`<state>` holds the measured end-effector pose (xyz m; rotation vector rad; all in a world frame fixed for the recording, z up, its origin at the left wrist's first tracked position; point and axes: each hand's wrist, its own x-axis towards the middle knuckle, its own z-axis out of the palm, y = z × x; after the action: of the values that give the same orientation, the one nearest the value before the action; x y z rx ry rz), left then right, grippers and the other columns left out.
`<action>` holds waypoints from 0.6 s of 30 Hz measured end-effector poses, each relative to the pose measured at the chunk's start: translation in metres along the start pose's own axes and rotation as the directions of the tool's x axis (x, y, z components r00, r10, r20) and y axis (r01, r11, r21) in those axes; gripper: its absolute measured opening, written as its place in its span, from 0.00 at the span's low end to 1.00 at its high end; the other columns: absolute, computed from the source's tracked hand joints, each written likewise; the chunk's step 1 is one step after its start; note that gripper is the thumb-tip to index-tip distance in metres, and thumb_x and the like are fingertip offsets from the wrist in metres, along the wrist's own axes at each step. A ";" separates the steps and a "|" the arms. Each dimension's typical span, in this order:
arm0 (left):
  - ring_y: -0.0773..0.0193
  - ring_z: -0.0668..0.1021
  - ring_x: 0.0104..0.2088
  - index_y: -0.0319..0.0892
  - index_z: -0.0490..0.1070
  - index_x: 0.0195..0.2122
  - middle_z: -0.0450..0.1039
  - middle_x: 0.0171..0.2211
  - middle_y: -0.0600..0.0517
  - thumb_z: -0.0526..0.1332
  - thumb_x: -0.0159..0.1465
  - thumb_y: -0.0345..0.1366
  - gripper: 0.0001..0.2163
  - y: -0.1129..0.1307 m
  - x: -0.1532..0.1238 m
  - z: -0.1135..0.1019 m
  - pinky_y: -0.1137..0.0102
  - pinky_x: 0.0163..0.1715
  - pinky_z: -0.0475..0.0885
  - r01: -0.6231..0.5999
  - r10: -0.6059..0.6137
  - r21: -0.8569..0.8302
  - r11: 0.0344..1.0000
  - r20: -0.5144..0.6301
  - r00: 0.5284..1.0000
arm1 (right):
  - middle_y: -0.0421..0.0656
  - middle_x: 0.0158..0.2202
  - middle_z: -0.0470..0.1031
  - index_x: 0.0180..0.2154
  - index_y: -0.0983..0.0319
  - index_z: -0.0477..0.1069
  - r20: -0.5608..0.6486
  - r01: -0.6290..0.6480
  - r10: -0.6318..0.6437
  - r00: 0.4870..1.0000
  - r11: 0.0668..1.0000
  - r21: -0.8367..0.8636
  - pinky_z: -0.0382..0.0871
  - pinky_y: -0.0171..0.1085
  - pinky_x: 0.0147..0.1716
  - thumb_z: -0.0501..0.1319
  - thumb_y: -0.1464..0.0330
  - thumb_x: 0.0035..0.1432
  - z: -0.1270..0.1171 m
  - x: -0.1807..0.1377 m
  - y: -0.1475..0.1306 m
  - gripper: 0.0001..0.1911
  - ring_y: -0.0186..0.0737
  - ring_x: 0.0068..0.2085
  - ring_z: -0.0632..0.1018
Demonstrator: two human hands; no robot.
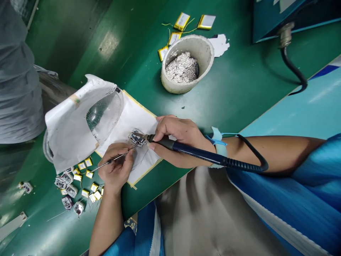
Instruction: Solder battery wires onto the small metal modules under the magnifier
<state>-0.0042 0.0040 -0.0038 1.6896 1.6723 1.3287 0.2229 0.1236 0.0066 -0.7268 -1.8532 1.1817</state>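
My right hand (179, 138) is closed round a dark blue soldering iron (191, 152), its tip resting on a small circuit board (137, 138) that lies on a white sheet (133, 121). My left hand (117, 167) pinches thin metal tweezers (112, 160) whose tips point at the same board. A light blue strap (218, 145) with a coiled black cord (250, 165) circles my right wrist.
A white fume hood with a clear window (80, 122) stands left of the sheet. Several small boards and yellow batteries (77, 185) lie at the lower left. A white pot of silvery scraps (186, 64) sits behind, with more yellow batteries (183, 23) beyond it. A black cable (294, 67) runs at the right.
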 end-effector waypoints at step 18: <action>0.66 0.85 0.32 0.42 0.83 0.34 0.85 0.35 0.51 0.74 0.70 0.44 0.12 0.014 0.011 0.014 0.71 0.33 0.81 0.307 -0.190 0.433 0.847 -0.294 0.937 | 0.35 0.27 0.76 0.35 0.56 0.69 0.014 0.040 -0.039 0.999 0.999 -0.020 0.72 0.42 0.44 0.68 0.69 0.66 0.007 -0.001 0.002 0.10 0.36 0.29 0.75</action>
<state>0.0127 0.0163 0.0049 1.5117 2.4306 1.0874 0.2172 0.1206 0.0027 -0.6918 -1.8851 1.1467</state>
